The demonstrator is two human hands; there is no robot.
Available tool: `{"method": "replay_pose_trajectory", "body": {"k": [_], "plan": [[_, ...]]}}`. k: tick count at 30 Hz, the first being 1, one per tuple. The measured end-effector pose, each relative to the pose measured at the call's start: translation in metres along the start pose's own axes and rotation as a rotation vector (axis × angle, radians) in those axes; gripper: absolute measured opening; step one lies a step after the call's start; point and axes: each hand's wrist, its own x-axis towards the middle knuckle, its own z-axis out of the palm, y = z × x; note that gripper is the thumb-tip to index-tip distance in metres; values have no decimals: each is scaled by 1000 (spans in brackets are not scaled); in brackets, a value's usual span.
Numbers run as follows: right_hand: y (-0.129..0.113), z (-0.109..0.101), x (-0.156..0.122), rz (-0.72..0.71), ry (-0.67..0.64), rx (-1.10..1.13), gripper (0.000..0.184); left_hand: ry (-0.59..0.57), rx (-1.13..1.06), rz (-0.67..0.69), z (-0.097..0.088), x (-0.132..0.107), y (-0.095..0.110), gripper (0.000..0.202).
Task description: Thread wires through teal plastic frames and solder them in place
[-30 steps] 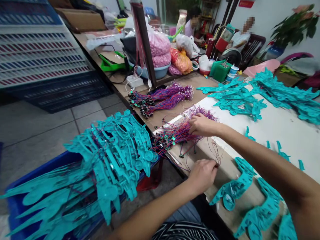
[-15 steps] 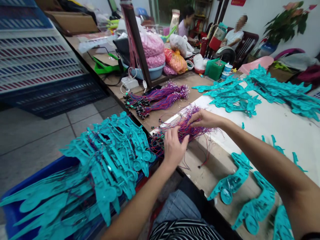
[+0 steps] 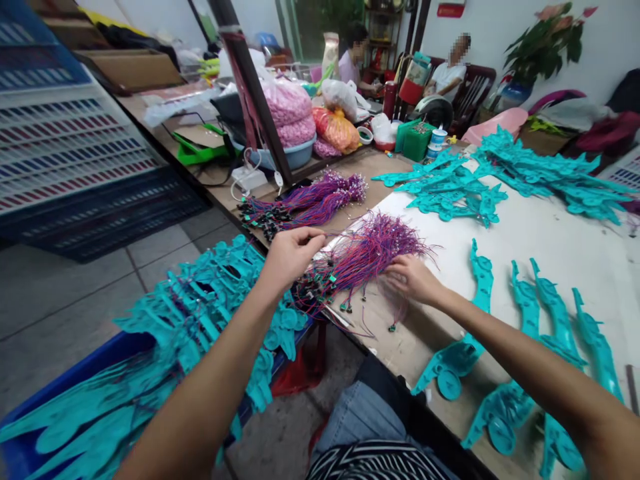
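A loose bundle of thin red, blue and purple wires (image 3: 373, 250) lies at the table's edge, small dark and green connectors at its near left end. My left hand (image 3: 290, 257) is above the bundle's left side, thumb and fingers pinched on what looks like a thin wire. Against the bundle's lower right side is my right hand (image 3: 413, 279), its fingers curled together; what they grip, if anything, cannot be made out. Several teal plastic parts (image 3: 457, 363) lie in a row under and beyond my right forearm.
At left, a blue crate (image 3: 120, 347) is heaped with teal parts and wires. Tied wire bundles (image 3: 320, 200) lie behind the loose one. More teal parts (image 3: 545, 173) are piled at the back right. A dark post (image 3: 255, 100) rises from the table. Two people sit far back.
My left hand has lifted off the wires and moved up and left. My right hand has come down to the bundle's lower right side. The view has shifted slightly.
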Motion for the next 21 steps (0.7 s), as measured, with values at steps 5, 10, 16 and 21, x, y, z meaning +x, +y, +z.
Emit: {"method": "replay_pose_trajectory", "body": {"k": [5,10,16,21], "plan": [[0,-6,-7,37,-93,-48,17,-9,2,-11,-2,13,12,20],[5,-36,31,143,424,88,22,-40,-32,48,2,8,6,19],[-43,-42,96,-163,225,362,25,-103,-24,125,10,9,2,26],[-58,-43,122,1,117,682,17,264,109,399,17,-4,-2,34]]}}
